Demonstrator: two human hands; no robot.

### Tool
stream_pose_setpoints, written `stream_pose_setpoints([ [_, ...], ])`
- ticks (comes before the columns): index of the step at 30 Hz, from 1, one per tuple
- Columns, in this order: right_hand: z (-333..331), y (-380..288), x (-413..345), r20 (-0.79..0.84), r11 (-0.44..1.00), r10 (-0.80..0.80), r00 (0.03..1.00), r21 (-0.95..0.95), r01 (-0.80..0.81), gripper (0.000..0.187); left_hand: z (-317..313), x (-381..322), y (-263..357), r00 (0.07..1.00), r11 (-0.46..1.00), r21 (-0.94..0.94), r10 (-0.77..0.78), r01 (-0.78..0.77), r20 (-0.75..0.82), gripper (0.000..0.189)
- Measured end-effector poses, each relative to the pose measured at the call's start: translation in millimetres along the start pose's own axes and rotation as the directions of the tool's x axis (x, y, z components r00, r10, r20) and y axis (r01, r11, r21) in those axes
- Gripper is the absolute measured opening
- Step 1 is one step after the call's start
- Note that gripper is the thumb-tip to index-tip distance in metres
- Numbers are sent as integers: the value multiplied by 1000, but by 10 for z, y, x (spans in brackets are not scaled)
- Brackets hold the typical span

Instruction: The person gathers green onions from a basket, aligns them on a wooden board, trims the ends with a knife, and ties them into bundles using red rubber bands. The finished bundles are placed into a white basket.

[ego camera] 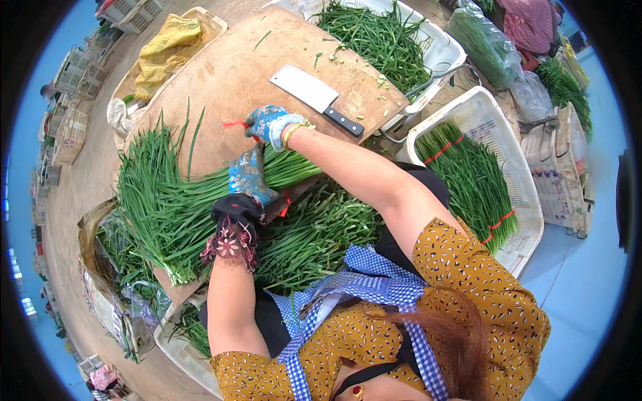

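Observation:
My left hand, in a blue patterned glove, grips a bunch of garlic chives on the wooden board. Just above it, my right hand, gloved alike, pinches a red tie whose one end sticks out to the left; another red end hangs below the bunch. More loose chives spread over the board's left part. A cleaver with a black handle lies flat on the board, above and to the right of my hands.
A white crate at the right holds chives tied with red bands. Another crate with loose chives stands behind the board. Trimmed leaves lie heaped before my lap. A yellow sack rests in a crate at the back left. A person is at the upper right.

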State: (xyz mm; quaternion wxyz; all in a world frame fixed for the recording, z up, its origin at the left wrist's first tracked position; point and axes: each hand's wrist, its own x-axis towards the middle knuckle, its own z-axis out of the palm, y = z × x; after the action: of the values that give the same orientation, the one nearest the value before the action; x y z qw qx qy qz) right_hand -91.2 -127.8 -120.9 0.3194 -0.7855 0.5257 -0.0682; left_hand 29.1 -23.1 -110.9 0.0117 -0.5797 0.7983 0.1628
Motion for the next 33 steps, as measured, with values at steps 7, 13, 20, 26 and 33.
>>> stream_pose_setpoints([
  [7, 117, 83, -395, -144, 980, -146, 979, -154, 124, 23, 86, -39, -147, 998, 999, -39, 26, -29, -62, 103],
  [13, 532, 64, -632, -432, 938, -293, 853, -304, 168, 14, 7, 49, -163, 998, 999, -53, 13, -10, 55, 85],
  [20, 596, 23, -634, -470, 900, -350, 811, -408, 152, 12, 56, -41, -146, 997, 997, 73, -31, 36, -64, 95],
  [26, 549, 5, -636, -473, 911, -329, 818, -388, 142, 15, 65, -745, -172, 751, 990, 138, 107, -21, -651, 64],
  [33, 541, 25, -633, -464, 906, -344, 817, -391, 159, 14, 494, -1379, -5, 758, 985, 10, 137, -170, -638, 33],
])
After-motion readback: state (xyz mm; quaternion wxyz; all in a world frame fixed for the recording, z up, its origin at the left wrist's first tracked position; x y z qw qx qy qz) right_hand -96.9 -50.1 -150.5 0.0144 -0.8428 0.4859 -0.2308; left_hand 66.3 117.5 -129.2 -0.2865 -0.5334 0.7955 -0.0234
